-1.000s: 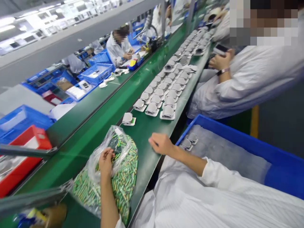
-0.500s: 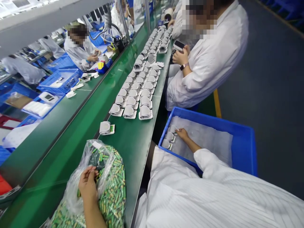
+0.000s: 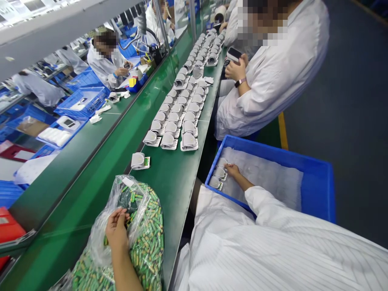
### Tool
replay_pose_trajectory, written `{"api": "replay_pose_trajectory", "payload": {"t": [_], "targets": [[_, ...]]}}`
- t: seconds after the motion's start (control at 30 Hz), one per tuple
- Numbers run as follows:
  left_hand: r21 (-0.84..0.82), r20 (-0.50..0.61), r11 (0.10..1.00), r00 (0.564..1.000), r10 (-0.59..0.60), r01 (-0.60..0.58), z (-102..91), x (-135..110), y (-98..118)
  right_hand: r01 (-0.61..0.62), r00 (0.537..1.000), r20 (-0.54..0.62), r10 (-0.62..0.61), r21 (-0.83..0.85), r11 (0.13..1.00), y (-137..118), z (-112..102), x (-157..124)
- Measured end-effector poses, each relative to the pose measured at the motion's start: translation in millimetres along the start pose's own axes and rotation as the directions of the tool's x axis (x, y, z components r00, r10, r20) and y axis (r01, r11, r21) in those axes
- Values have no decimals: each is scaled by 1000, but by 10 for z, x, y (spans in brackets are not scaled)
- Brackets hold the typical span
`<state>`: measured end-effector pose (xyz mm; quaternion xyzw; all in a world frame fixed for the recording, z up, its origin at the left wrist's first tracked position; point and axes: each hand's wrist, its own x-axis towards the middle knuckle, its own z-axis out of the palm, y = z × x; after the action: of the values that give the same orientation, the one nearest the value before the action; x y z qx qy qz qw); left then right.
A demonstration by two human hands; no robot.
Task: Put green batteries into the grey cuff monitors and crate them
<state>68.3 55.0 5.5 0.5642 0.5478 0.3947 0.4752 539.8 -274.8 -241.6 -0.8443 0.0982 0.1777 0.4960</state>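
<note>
My left hand (image 3: 117, 227) is at the mouth of a clear plastic bag (image 3: 98, 238) full of green and gold batteries (image 3: 147, 246). Its fingers are pinched together over the batteries; whatever is between them is hidden. Down to the right, my right hand (image 3: 233, 170) reaches into a blue bin (image 3: 273, 151). Its fingertips grip the edge of a white wrist blood pressure monitor (image 3: 222, 162) at the bin's left side. Two more cuffed monitors (image 3: 216, 182) lie in line below it, green batteries showing at their edges. Another single monitor (image 3: 138, 161) lies on the bench just beyond the bag.
Rows of white cuffed monitors (image 3: 189, 140) run up the green bench (image 3: 177, 178). A co-worker (image 3: 273, 81) sits beyond the bin with a monitor in both hands. Across the belt another person (image 3: 106, 60) works near blue crates (image 3: 83, 101). White sheeting (image 3: 266, 182) lines the bin.
The view has shifted slightly, so most things sit a little further right. Both hands remain in nearly the same places, at the bag and in the bin.
</note>
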Motion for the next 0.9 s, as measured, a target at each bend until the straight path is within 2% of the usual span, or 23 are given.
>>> {"api": "replay_pose_trajectory", "payload": {"t": [0.13,0.2,0.27,0.33,0.37,0.43,0.47,0.5,0.53,0.57,0.63,0.67,0.7,0.73,0.77,0.8,0.83,0.9], "targets": [[5,1,1000,1000,30,-30,10,19,-38,42,981,-188,-46,-24,999,-226,-209,-77],[2,-13,999,999,35,-35,22,13,-55,89,959,-267,-96,-39,995,-441,-317,-111],[-9,-15,1000,1000,26,-26,21,-38,-56,196,932,-307,-195,-26,980,-728,-342,-198],[-31,-1,999,1000,22,-22,4,-122,-44,384,898,-262,-353,78,920,-1066,-234,-384],[-47,-6,998,999,33,-33,-8,-166,-37,473,877,-189,-442,174,864,-1245,-131,-528],[-85,-73,990,992,107,-113,-30,-241,-25,536,806,43,-590,368,759,-1593,137,-930],[-99,-120,982,982,149,-161,-39,-270,-21,531,744,174,-645,432,729,-1756,285,-1182],[-113,-173,973,968,180,-201,-46,-296,-16,525,660,296,-691,476,705,-1907,437,-1459],[-124,-222,965,954,201,-233,-50,-321,-9,526,543,411,-732,512,679,-2047,593,-1751],[-129,-260,959,942,213,-252,-51,-344,2,537,394,514,-762,544,645,-2175,754,-2043],[-126,-302,955,927,221,-269,-47,-388,37,578,42,639,-768,611,540,-2399,1105,-2583],[-118,-310,955,923,226,-273,-42,-406,63,613,-134,659,-740,642,460,-2492,1292,-2811],[-107,-308,955,923,233,-277,-38,-420,93,656,-289,664,-690,662,363,-2567,1480,-3002],[-95,-302,956,923,239,-279,-34,-430,127,700,-416,668,-617,669,252,-2622,1660,-3155],[-84,-291,957,926,242,-276,-31,-435,164,740,-506,677,-535,659,134,-2655,1825,-3270],[-71,-277,961,931,240,-269,-30,-434,203,771,-553,692,-465,636,30,-2667,1967,-3350],[-53,-259,965,937,234,-256,-27,-426,246,790,-569,708,-418,611,-41,-2658,2085,-3400],[-9,-217,975,952,217,-224,-6,-385,345,813,-554,727,-405,578,-74,-2598,2250,-3432]]}}
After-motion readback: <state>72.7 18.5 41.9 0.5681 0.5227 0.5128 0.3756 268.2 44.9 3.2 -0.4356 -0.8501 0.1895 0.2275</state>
